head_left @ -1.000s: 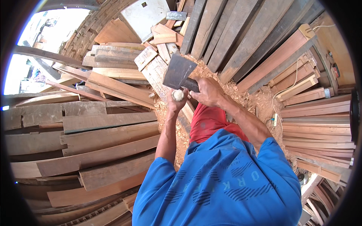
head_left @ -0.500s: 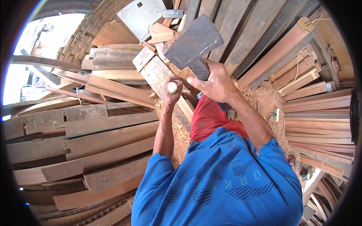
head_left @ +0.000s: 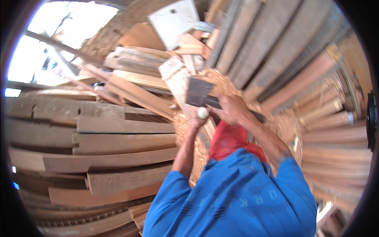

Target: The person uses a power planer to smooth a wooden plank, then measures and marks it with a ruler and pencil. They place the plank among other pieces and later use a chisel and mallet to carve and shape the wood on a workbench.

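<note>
My right hand (head_left: 233,110) is closed around the dark handle of a hatchet. The broad dark hatchet head (head_left: 198,92) points up and to the left, low beside my left hand. My left hand (head_left: 195,119) grips a round wooden stick (head_left: 203,113), seen end-on with its pale round top upward. The stick's lower part is hidden below the hand. Just beyond the hatchet lies a worn, whitish plank (head_left: 173,77). The picture is smeared by motion, so whether the blade touches the stick I cannot tell.
Stacked boards (head_left: 126,144) fill the left side. Long dark planks (head_left: 272,43) lean at the far right, with more timber (head_left: 335,146) stacked at the right. Wood shavings (head_left: 217,79) cover the ground around the plank. A white panel (head_left: 173,23) stands at the back.
The hatchet has come down from its raised position toward the top of the stick, with my right hand lower. My left hand still holds the stick. The whole view has shifted and blurred.
</note>
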Demonstrator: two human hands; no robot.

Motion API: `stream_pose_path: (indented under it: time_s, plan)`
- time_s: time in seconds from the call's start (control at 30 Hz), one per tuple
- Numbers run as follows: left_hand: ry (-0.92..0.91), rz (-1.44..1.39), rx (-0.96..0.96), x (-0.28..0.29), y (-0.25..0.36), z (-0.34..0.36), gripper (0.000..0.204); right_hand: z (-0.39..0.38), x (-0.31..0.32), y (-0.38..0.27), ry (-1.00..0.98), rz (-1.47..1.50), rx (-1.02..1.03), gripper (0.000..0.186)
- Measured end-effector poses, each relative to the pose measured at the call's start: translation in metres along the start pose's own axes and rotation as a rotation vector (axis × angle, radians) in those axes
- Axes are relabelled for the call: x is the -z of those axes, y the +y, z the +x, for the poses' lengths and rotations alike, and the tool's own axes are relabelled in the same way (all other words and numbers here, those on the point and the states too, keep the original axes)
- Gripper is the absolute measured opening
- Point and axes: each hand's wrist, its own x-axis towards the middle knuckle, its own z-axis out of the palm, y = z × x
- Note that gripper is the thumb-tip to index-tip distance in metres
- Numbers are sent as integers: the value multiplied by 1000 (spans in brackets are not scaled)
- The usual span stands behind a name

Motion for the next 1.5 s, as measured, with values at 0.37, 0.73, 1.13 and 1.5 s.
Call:
stream_pose_path:
  time_s: [0.37, 0.73, 1.13, 1.5]
  plan:
    - [-35, 389, -198, -36, 46, 7, 27, -5, -23, 25, -78, -220, 6, 33]
    - [-20, 406, -257, -31, 30, -7, 51, -14, 6, -24, 431, 496, 358, 25]
    - [-116, 449, -267, -54, 26, -22, 40, -30, -21, 12, 311, 318, 236, 43]
    - [-240, -347, 328, -61, -6, -2, 44, -55, -41, 44, 207, 326, -171, 46]
